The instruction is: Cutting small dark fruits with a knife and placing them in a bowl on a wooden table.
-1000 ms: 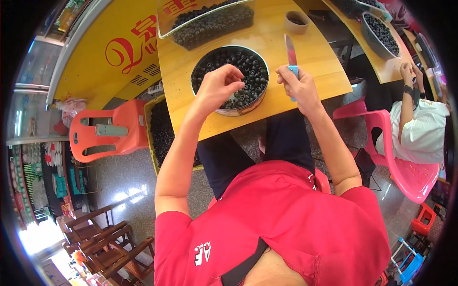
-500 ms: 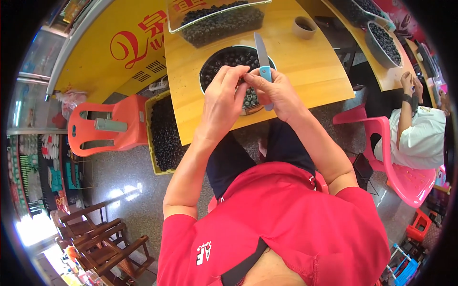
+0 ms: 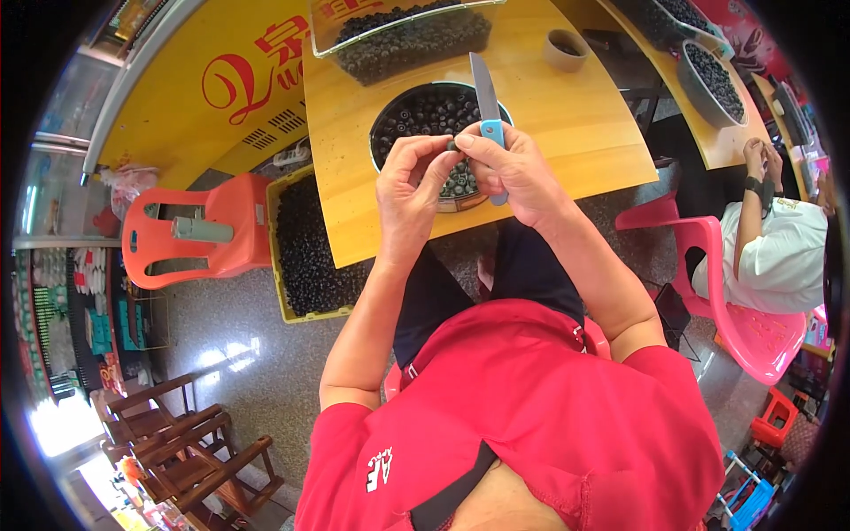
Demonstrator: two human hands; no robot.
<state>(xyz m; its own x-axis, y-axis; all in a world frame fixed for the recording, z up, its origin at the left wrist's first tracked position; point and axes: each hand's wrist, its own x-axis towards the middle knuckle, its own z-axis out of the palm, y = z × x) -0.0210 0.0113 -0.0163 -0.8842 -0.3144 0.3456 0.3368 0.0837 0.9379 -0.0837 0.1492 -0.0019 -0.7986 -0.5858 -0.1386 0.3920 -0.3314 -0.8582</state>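
Over a round bowl (image 3: 382,118) of small, dark, round pieces, my two hands meet fingertip to fingertip. My left hand (image 3: 409,188) pinches one small dark piece (image 3: 452,145) between thumb and forefinger; its kind is too small to make out. My right hand (image 3: 524,181) is closed around the blue handle of a folding knife (image 3: 484,88), its blade pointing up and away from me. The right thumb tip touches the small piece or lies right beside it. Paler, greyish pieces show in the near right part of the bowl, below my fingers.
On the wooden table (image 3: 567,133) stand a clear tub (image 3: 407,44) of dark pieces and a small cup (image 3: 565,51). A yellow crate (image 3: 280,265) of dark pieces sits beside an orange chair (image 3: 239,221). At right, another person (image 3: 768,248) works near a grey bowl (image 3: 711,84).
My left hand has moved slightly down, its fingers more rounded, and the small piece now shows between the fingertips. The knife stays in my right hand, almost unmoved.
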